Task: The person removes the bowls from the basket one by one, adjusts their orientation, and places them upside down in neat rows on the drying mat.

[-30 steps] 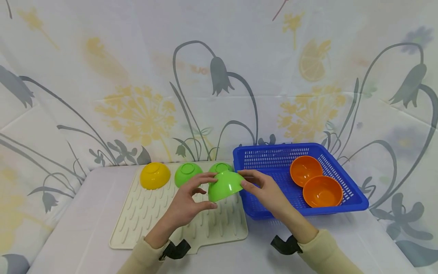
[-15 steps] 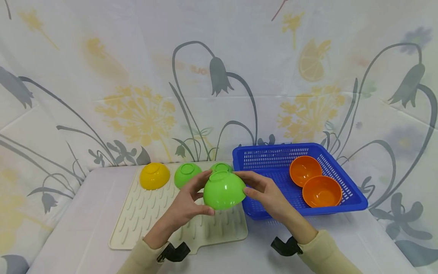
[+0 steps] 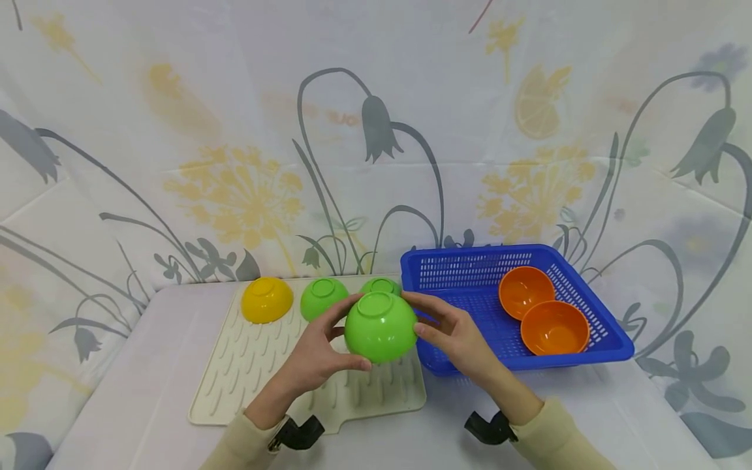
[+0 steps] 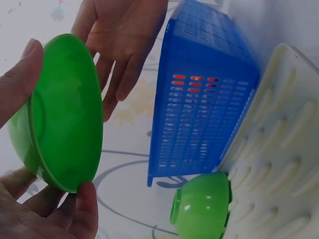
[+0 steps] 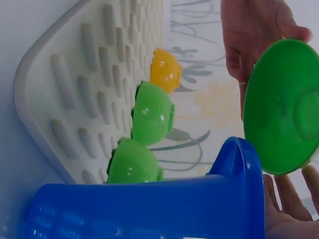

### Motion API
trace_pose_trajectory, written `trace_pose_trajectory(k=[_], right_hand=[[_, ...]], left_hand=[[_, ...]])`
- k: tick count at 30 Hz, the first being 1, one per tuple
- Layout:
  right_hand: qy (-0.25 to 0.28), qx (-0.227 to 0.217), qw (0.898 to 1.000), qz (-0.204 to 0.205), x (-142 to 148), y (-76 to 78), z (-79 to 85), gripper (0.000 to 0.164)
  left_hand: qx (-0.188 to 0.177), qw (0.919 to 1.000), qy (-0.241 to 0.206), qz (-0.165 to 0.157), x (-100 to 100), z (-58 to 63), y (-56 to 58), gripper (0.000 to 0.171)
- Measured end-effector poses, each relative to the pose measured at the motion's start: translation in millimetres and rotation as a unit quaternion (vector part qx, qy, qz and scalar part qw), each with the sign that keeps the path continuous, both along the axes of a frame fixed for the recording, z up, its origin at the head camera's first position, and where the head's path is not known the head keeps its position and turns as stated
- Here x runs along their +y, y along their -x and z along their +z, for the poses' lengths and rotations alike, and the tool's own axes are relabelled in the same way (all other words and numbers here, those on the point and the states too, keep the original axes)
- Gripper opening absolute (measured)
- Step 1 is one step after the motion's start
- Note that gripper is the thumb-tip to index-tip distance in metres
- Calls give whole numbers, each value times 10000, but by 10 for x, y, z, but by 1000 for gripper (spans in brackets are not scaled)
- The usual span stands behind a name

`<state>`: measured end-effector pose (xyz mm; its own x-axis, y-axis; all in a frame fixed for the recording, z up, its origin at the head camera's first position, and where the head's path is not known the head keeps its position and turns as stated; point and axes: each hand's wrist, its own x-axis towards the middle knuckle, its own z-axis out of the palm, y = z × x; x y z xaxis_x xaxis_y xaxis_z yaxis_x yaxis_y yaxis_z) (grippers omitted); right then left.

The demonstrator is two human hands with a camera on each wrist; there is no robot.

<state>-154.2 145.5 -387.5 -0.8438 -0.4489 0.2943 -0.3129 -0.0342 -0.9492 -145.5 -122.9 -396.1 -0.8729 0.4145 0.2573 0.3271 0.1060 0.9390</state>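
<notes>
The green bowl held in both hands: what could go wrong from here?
Slipping: only the left hand and right hand support the held bowl, so it may drop.

Knocking: it might bump the green bowl behind it on the ridged mat.

Catching: moved rightward, it might hit the nearby blue basket.

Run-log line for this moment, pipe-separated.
hands: holding green bowl, base up | cream mat: yellow bowl, two green bowls | blue basket: two orange bowls

Bowl [image 3: 380,331] in hands [image 3: 314,352] (basket [image 3: 478,301] to right)
</notes>
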Motion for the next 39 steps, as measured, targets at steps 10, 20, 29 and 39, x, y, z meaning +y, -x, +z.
trace_pose_trajectory(k=[10, 20, 29, 39], right_hand=[[-512, 570, 9964, -371, -118, -120, -66, 55], [-655, 644, 9934, -691, -353, -232, -135, 60], [-508, 229, 9959, -711, -648, -294, -241, 61], [-805, -308, 9951, -487, -1098, -208, -490, 59]], left_hand=[[169, 9987, 300, 365, -74, -47, -61, 97], [-12, 9982, 428, 416, -211, -115, -191, 96], [-211, 9951, 549, 789, -403, -216, -298, 92], [-523, 9750, 1475, 1578, -740, -402, -310, 93]])
